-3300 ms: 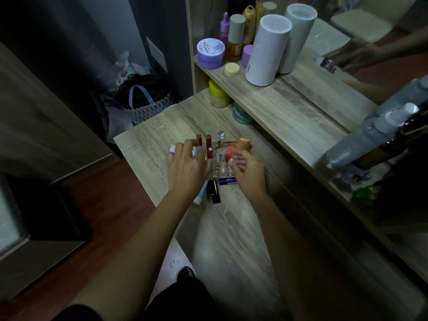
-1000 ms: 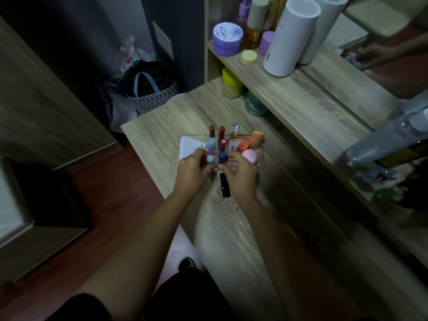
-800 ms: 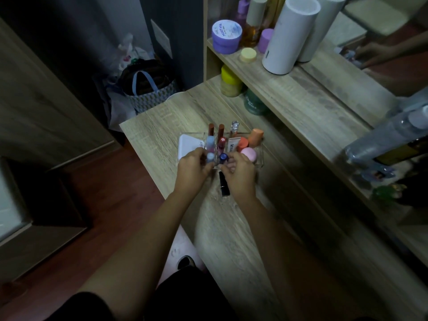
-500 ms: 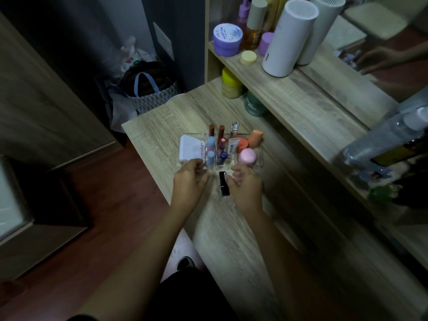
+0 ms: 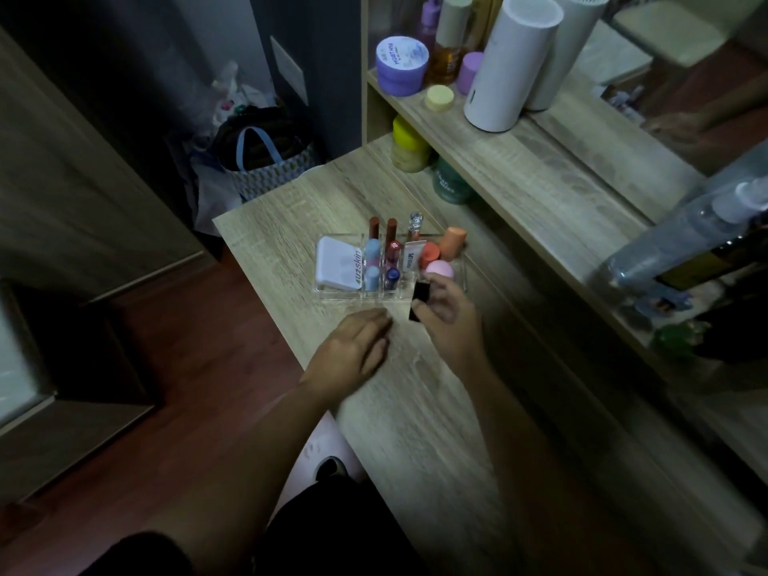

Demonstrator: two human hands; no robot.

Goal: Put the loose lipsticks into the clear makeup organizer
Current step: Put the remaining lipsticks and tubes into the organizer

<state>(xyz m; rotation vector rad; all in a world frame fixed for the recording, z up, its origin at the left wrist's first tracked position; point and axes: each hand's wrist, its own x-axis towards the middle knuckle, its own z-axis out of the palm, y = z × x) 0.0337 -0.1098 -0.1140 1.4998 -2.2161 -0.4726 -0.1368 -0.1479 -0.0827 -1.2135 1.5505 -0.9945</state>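
Observation:
The clear makeup organizer [image 5: 460,271] stands on the wooden desk [image 5: 415,409]. Upright in its slots are several lipsticks [image 5: 391,243], two pale blue tubes [image 5: 372,277], a white compact [image 5: 337,263] and pink and orange sponges [image 5: 439,269]. My right hand [image 5: 451,313] holds a black lipstick [image 5: 419,301] just in front of the organizer's near right corner, lifted off the desk. To the left, my left hand [image 5: 353,347] lies flat on the desk with its fingers together and nothing in it.
A raised shelf [image 5: 540,172] to the right carries a purple jar [image 5: 401,65], bottles and a white cylinder [image 5: 512,62]. Yellow [image 5: 409,149] and green [image 5: 451,185] jars sit under it. A bag [image 5: 266,160] lies on the floor beyond the desk's far edge.
My right hand has picked the black lipstick up off the desk. My left hand has drawn back from the organizer and flattened on the desk.

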